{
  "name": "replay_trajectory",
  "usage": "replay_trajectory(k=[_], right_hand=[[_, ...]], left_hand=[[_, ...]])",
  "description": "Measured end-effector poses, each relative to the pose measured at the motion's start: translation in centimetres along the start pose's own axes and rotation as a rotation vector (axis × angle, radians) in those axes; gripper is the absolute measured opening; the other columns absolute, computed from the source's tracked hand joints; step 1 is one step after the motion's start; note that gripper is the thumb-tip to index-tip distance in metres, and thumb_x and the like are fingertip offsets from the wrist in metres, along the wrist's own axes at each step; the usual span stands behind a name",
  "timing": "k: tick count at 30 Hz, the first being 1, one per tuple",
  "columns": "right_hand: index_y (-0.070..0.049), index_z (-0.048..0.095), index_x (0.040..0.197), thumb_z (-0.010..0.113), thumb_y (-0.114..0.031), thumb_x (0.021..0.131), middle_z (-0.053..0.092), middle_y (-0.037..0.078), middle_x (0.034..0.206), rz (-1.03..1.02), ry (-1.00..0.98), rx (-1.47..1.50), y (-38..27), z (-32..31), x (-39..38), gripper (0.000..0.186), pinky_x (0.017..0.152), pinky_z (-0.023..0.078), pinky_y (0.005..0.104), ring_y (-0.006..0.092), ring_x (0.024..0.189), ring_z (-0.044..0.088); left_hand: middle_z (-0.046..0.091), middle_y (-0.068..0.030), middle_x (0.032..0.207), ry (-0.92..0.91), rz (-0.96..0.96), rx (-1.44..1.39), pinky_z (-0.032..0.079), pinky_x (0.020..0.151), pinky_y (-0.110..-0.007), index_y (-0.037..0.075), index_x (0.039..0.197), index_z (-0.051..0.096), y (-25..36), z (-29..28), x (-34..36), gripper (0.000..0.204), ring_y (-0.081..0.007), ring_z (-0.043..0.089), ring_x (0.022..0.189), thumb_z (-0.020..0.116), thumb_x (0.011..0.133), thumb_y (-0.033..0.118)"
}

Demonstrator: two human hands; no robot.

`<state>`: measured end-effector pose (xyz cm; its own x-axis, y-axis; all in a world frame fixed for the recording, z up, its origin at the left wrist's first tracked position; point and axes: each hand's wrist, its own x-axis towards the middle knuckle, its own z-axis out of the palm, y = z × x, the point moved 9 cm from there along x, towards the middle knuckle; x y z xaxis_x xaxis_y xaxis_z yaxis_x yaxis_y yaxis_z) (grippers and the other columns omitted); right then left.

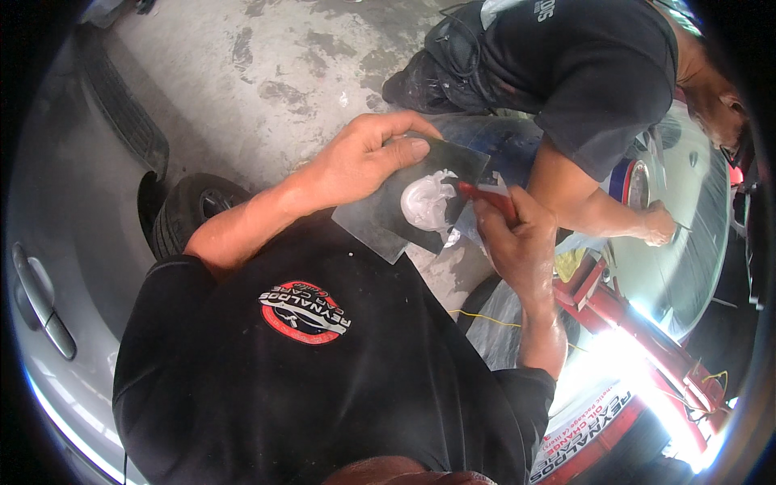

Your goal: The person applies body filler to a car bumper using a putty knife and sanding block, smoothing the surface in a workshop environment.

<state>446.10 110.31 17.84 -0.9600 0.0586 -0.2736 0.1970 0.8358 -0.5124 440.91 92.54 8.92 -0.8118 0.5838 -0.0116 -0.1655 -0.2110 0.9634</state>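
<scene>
My left hand is closed on the edge of a dark flat board, its thumb on top. A thick mound of pale, pinkish-white paste sits on the board. In my right hand is a putty knife with a red handle. Its blade is at the right side of the paste, and some paste hangs over the board's lower edge. My fingers partly hide the handle.
Beside me on the right a co-worker in a dark shirt leans over a pale car panel. A can stands near that arm. A red metal stand and a glaring lamp are lower right. A silver car with a wheel is left.
</scene>
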Motion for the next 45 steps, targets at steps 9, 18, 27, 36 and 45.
replay_trajectory(k=[9,18,27,36,45], right_hand=[[0.002,0.071,0.098,0.069,-0.009,0.092,0.069,0.004,0.078,0.138,-0.056,0.450,5.6,1.2,-3.4,0.013,0.063,0.047,0.0248,0.0083,0.070,0.060],[0.001,0.070,0.103,0.056,-0.024,0.105,0.066,0.005,0.075,0.130,0.070,0.445,7.3,2.0,-3.7,0.029,0.064,0.046,0.0273,0.0088,0.069,0.055],[0.001,0.070,0.102,0.062,-0.024,0.102,0.067,0.004,0.076,0.236,0.054,0.428,8.0,2.8,-2.2,0.027,0.062,0.046,0.0277,0.0081,0.070,0.055],[0.001,0.070,0.103,0.068,-0.020,0.097,0.070,0.004,0.078,0.107,-0.054,0.380,3.9,1.7,-0.6,0.021,0.064,0.048,0.0267,0.0083,0.070,0.059],[0.002,0.070,0.105,0.068,-0.014,0.097,0.066,-0.001,0.079,0.070,-0.150,0.353,1.7,1.2,0.2,0.018,0.061,0.044,0.0214,0.0040,0.070,0.055]], left_hand=[[0.067,-0.0021,0.100,0.128,-0.074,-0.073,0.048,0.084,-0.027,0.001,0.118,0.065,-0.8,-1.9,0.6,0.024,-0.0081,0.057,0.094,0.058,0.101,0.018],[0.068,-0.0041,0.103,0.081,-0.102,-0.016,0.051,0.083,-0.026,0.000,0.118,0.063,-1.4,-0.9,1.5,0.027,-0.0086,0.062,0.093,0.059,0.103,0.022],[0.067,-0.0029,0.102,0.020,-0.111,0.123,0.049,0.084,-0.026,-0.001,0.117,0.062,-2.1,0.3,1.5,0.026,-0.0077,0.058,0.094,0.057,0.103,0.020],[0.068,-0.0048,0.103,-0.022,-0.072,0.038,0.050,0.088,-0.028,-0.001,0.118,0.063,-0.9,0.4,0.5,0.026,-0.0099,0.060,0.098,0.057,0.103,0.019],[0.069,-0.0066,0.104,-0.081,-0.027,0.090,0.051,0.087,-0.029,-0.002,0.116,0.064,0.4,0.9,0.0,0.025,-0.0113,0.061,0.097,0.056,0.103,0.017]])
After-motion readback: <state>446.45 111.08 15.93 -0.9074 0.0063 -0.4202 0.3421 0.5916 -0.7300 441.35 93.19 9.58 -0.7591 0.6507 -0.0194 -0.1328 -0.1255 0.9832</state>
